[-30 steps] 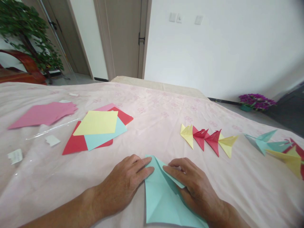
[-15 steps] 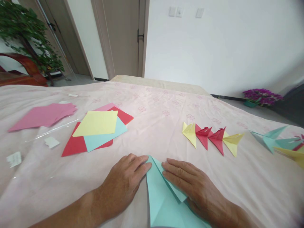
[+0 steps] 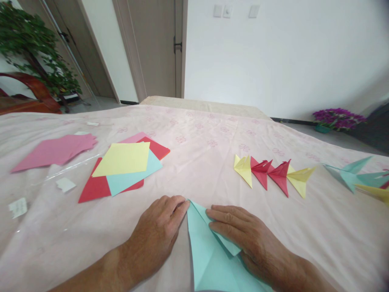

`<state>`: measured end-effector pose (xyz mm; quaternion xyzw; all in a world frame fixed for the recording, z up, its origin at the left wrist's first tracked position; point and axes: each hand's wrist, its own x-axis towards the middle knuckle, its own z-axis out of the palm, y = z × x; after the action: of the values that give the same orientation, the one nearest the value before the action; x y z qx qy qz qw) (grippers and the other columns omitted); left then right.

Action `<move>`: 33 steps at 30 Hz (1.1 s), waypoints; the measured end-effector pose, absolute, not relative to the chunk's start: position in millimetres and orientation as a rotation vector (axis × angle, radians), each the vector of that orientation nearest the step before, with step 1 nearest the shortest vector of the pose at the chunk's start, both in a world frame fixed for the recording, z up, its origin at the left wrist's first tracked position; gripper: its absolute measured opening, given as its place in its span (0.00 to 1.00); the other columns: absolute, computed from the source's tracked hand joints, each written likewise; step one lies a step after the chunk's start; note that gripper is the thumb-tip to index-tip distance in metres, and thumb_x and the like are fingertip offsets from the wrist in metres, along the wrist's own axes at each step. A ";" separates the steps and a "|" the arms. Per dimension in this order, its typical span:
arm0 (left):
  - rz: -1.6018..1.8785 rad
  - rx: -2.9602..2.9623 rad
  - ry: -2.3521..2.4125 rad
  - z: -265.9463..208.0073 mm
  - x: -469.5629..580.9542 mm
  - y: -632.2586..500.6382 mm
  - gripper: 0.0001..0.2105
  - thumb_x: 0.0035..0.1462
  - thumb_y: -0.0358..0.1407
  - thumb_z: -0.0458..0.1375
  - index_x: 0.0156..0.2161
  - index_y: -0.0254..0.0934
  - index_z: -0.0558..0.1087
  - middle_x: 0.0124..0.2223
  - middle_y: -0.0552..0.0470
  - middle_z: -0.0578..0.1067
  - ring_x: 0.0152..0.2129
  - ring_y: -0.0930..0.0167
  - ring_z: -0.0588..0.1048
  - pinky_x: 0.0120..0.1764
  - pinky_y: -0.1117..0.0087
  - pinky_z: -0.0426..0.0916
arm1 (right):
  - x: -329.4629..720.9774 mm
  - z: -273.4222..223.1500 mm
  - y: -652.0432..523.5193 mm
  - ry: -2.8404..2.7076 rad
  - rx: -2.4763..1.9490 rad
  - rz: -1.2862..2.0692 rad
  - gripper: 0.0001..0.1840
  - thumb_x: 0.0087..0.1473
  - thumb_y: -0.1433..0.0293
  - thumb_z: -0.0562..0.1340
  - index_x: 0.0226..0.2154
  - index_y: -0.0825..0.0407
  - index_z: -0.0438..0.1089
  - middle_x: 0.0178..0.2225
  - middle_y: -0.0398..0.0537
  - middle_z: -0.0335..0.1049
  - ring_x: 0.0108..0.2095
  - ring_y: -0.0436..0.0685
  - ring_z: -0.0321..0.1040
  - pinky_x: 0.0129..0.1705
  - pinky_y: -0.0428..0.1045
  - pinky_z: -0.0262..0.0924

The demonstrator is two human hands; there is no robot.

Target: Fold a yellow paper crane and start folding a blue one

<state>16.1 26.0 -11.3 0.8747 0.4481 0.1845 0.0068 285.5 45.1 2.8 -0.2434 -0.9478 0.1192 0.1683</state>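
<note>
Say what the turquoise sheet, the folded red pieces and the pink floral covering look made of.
Turquoise sheet: apparently matte paper, with straight creases and a thin folded flap.
Folded red pieces: likely matte paper too, given sharp points and crisp folds.
Pink floral covering: probably fabric, from its soft wrinkles; shiny streaks at left hint at clear plastic there.

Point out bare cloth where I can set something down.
Cloth lies bare between the mixed sheets and the folded row, and right of the right hand, nearer than that row. Crowded: near middle, with blue sheet and left hand; left side, with pink sheets and scraps.
</note>
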 end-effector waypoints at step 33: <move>0.339 2.804 1.535 -10.5 21.2 26.9 0.26 0.58 0.20 0.48 0.61 0.39 0.62 0.54 0.44 0.70 0.42 0.62 0.70 0.43 0.56 0.71 | 285.7 6.3 45.3 -2.620 -0.734 0.458 0.29 0.49 0.83 0.53 0.53 0.53 0.66 0.57 0.54 0.68 0.60 0.57 0.61 0.60 0.57 0.59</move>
<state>21.2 26.9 -10.5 0.8717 0.4773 0.1054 -0.0365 285.7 45.3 6.3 -0.2612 -0.9322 0.1631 0.1901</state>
